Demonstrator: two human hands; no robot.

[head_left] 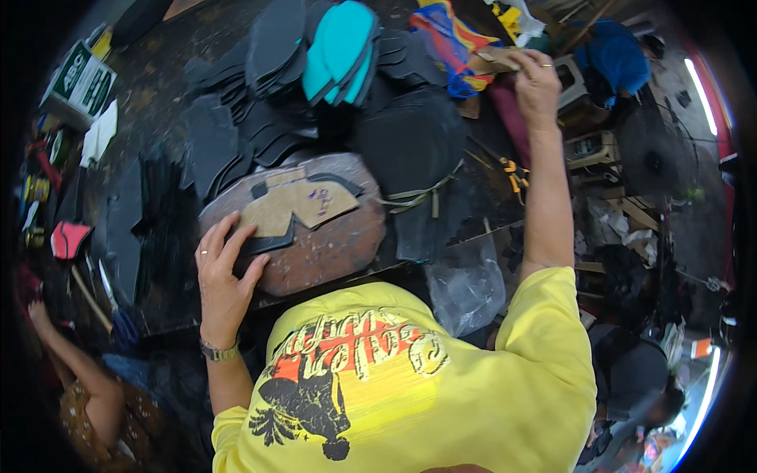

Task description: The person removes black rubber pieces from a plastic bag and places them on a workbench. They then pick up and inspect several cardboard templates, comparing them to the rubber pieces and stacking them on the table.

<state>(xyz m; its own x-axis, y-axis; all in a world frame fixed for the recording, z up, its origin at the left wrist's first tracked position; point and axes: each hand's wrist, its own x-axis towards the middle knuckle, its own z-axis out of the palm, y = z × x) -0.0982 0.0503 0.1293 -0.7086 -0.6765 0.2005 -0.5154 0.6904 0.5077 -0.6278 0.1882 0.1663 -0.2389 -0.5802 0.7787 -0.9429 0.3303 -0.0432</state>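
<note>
Your left hand (225, 276) lies flat, fingers spread, pinning the cardboard pattern (296, 206) at frame centre; its long axis runs up-right. Your right hand (536, 83), upper right, pinches a brown cardboard piece (497, 57), well apart.

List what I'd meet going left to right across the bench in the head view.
Green-and-white box → left hand on a cardboard pattern → stack of teal soles → clear plastic bag → right hand.

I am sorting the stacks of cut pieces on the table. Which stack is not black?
The teal stack at the far middle of the table; the stacks around it, such as the black stack to its left, are all dark.
</note>
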